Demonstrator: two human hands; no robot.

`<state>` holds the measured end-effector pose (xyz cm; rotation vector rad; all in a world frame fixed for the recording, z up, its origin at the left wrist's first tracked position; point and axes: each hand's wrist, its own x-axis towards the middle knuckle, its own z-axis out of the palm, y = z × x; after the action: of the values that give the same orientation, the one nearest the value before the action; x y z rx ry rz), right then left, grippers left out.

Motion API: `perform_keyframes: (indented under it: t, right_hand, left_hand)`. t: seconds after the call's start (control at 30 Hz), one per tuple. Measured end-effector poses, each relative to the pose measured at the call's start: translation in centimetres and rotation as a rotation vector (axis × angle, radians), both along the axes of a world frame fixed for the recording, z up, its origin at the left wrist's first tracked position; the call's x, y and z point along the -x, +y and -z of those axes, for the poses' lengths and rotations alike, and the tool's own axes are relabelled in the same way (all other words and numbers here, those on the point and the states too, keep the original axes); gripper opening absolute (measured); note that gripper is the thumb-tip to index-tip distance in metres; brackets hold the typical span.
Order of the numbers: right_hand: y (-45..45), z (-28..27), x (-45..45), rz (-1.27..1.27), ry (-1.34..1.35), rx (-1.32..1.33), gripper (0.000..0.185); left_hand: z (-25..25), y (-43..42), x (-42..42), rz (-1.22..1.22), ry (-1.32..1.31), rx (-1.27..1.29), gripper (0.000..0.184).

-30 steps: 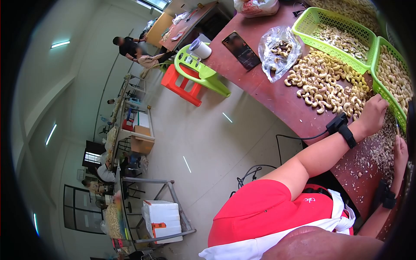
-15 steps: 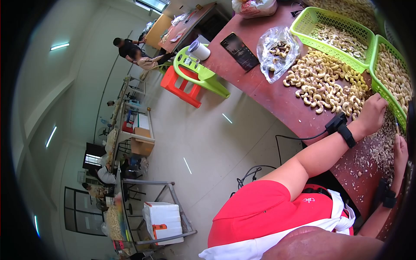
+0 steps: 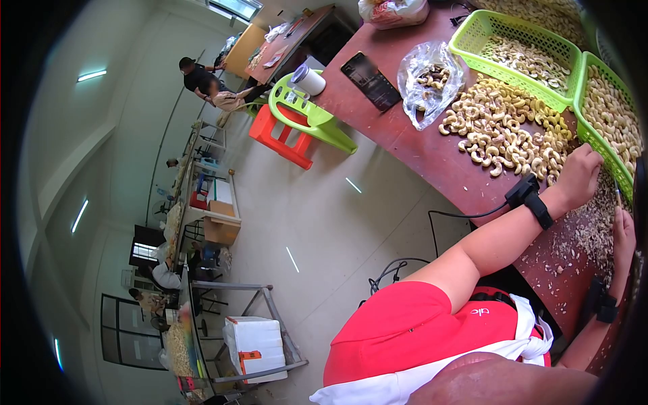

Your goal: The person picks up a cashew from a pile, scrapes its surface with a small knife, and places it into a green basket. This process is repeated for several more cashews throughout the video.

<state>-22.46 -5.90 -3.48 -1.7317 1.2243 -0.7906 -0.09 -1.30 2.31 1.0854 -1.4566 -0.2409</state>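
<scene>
My left hand [image 3: 582,177], wearing a black wrist strap [image 3: 539,211], is closed with its fingertips pinched beside the green basket [image 3: 605,145]; what it holds is hidden. Lower down, my right hand [image 3: 624,237] is closed around the handle of a small knife [image 3: 617,193], whose thin blade points toward the left fingertips. A pile of cashew nuts [image 3: 503,125] lies on the table beyond my left hand. Shell and skin scraps [image 3: 594,233] are spread on the tabletop below and between the hands. Whole cashews fill the basket nearest the hands.
A second green basket [image 3: 516,75] with cashews stands behind the pile. Near it lie a plastic bag of darker nuts [image 3: 432,81] and a phone [image 3: 370,81]. A cable [image 3: 466,214] runs from the left wrist device. A green chair [image 3: 314,118] and red stool [image 3: 280,135] stand beyond the table [image 3: 418,158].
The whole view has shifted very slightly. Both hands keep nearly the same place and grip beside the basket.
</scene>
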Motion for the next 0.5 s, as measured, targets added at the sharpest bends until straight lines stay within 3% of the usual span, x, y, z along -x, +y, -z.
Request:
perform_keyframes:
  t: [0.5]
  right_hand:
    - [0.27,0.01,-0.17,0.019,-0.002,0.040,0.031]
  left_hand:
    - [-0.03,0.01,0.03,-0.004,-0.014,0.024,0.008]
